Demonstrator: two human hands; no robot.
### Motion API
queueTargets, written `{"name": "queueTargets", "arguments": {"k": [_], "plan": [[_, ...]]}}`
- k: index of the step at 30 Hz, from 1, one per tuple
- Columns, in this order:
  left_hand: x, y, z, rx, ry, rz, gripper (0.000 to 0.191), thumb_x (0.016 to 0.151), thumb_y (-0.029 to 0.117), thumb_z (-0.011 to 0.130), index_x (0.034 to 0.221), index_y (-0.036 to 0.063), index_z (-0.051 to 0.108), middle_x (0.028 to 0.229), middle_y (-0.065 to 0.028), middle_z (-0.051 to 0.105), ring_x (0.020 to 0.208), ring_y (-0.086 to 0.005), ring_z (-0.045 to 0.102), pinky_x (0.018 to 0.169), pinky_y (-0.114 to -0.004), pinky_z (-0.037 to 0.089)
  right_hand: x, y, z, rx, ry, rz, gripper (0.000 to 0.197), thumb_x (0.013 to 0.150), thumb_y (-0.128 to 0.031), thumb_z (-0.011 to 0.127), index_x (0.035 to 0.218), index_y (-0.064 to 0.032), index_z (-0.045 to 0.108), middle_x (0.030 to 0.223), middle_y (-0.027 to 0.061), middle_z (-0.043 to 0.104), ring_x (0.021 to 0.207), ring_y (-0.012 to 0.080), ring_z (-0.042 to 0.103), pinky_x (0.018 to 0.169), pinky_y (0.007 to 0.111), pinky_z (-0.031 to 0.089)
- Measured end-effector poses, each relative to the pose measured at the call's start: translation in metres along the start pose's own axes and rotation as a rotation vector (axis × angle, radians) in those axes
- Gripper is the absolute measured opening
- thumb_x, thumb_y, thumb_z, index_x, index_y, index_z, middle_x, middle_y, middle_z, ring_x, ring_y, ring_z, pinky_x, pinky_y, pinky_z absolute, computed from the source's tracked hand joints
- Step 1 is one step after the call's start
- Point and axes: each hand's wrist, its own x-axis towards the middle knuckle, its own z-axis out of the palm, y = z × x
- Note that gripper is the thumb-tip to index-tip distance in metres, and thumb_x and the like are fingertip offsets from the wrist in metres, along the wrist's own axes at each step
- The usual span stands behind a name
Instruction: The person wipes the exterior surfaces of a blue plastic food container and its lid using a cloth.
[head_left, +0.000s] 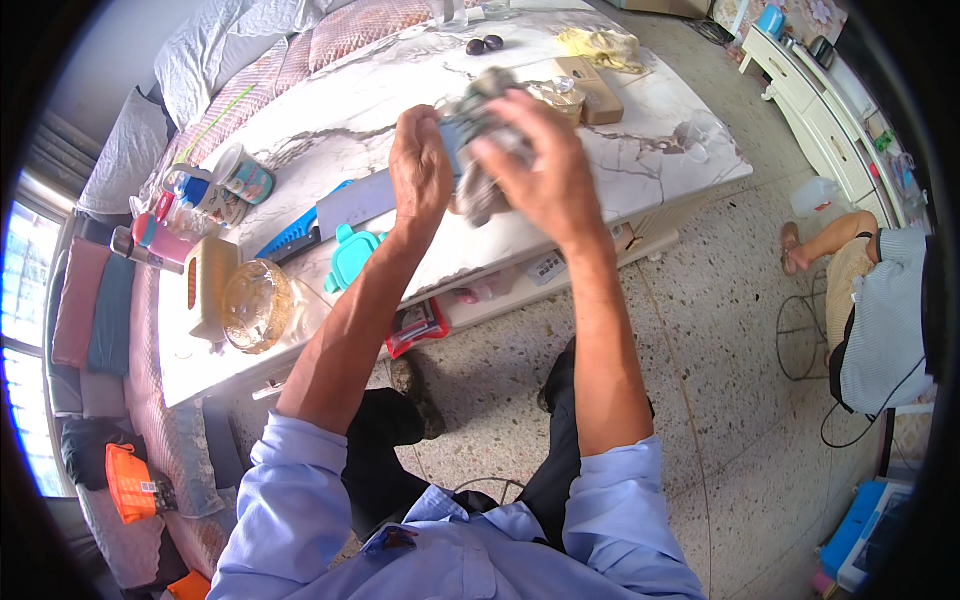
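Observation:
My left hand (424, 165) is raised over the near side of the marble-patterned table, its fingers closed around the edge of a flat blue-grey object (450, 142). Most of that object is hidden by my hands and the cloth. A crumpled grey cloth (480, 142) is in my right hand (544, 169), pressed against the object; both are blurred. To the left of my left hand, a flat grey blade-like piece (356, 202) extends over the table, and I cannot tell whether it joins the held object. By its far end lies a blue and black tool (292, 234).
A turquoise lid (352, 256), glass bowl (256, 306), cream tissue box (212, 289) and cups (245, 174) stand left. Behind my hands are a lidded glass jar (561, 97), brown box (592, 90) and yellow cloth (600, 49). Another person (874, 300) sits at right.

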Motion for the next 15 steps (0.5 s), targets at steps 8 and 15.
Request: {"name": "queueTargets", "arguments": {"k": [8, 15], "plan": [[-0.001, -0.013, 0.000, -0.121, 0.087, 0.094, 0.027, 0.103, 0.011, 0.039, 0.120, -0.0026, 0.055, 0.111, -0.0160, 0.068, 0.101, -0.0216, 0.061, 0.092, -0.032, 0.047, 0.014, 0.014, 0.018, -0.331, -0.359, 0.143, 0.053, 0.082, -0.042, 0.072, 0.126, -0.0124, 0.067, 0.140, 0.0182, 0.054, 0.120, 0.0357, 0.059, 0.100, 0.043, 0.050], [-0.004, 0.000, 0.004, -0.061, 0.138, 0.063, 0.028, 0.108, 0.020, 0.038, 0.115, -0.0014, 0.055, 0.104, -0.0172, 0.069, 0.094, -0.0256, 0.062, 0.089, -0.036, 0.047, 0.057, 0.047, 0.037, -0.438, -0.377, 0.368, 0.056, 0.085, -0.054, 0.069, 0.119, -0.0091, 0.067, 0.098, 0.0171, 0.073, 0.094, 0.0356, 0.070, 0.084, 0.044, 0.054]]}}
